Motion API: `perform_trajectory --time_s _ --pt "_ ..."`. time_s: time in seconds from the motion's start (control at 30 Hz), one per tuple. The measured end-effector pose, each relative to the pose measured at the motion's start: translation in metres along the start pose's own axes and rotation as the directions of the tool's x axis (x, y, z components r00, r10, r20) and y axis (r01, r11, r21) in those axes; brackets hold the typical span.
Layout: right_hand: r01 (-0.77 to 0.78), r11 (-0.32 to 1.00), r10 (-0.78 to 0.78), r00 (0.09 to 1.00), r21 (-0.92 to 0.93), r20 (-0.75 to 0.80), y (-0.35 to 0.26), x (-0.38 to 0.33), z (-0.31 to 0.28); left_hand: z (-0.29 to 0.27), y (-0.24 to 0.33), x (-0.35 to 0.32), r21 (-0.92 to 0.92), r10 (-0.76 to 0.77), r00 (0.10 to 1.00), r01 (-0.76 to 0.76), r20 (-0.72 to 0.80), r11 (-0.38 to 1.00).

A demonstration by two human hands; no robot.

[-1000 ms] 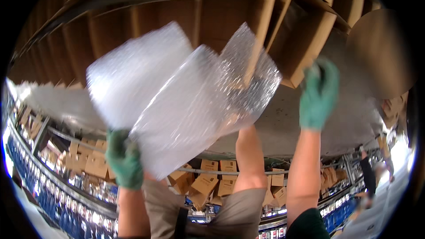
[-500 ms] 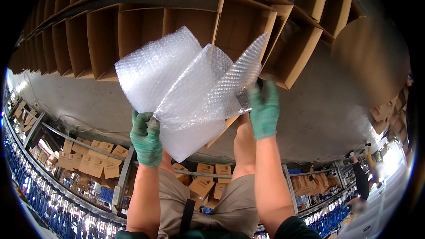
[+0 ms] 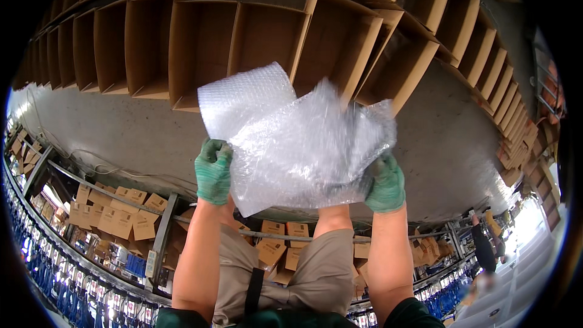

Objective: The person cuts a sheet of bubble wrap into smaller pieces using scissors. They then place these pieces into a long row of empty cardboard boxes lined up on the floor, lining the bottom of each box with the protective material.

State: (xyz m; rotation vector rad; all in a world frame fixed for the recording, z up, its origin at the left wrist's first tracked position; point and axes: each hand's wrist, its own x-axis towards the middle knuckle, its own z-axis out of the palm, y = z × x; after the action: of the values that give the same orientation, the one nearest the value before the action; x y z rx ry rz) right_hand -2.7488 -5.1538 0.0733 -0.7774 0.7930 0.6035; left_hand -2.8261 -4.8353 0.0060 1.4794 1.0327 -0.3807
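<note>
The left hand, in a green glove, has its fingers curled tightly, pinching the left edge of the bubble wrap. The right hand, gloved alike, touches the right edge with bent fingers; the sheet partly hides them, so I cannot tell how firmly that grip closes. The bubble wrap hangs between both hands above the grey floor, creased, blurred near its middle, one flap spreading out at the upper left. Beyond it, open cardboard boxes stand side by side in curving rows. Toward the lower edge are the person's tan shorts, and at lower left brown cartons lie piled behind a metal rail.
</note>
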Motion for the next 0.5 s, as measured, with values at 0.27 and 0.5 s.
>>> perform_trajectory --time_s 0.27,0.5 --pt "0.124 0.366 -0.132 0.988 -0.922 0.081 0.028 0.011 0.013 0.013 -0.010 0.016 -0.031 -0.166 0.985 0.165 -0.036 0.986" --pt "0.569 -0.331 -0.022 0.793 -0.753 0.609 0.027 0.016 0.036 0.018 -0.032 0.024 -0.304 -0.306 0.950 0.274 -0.062 0.912"
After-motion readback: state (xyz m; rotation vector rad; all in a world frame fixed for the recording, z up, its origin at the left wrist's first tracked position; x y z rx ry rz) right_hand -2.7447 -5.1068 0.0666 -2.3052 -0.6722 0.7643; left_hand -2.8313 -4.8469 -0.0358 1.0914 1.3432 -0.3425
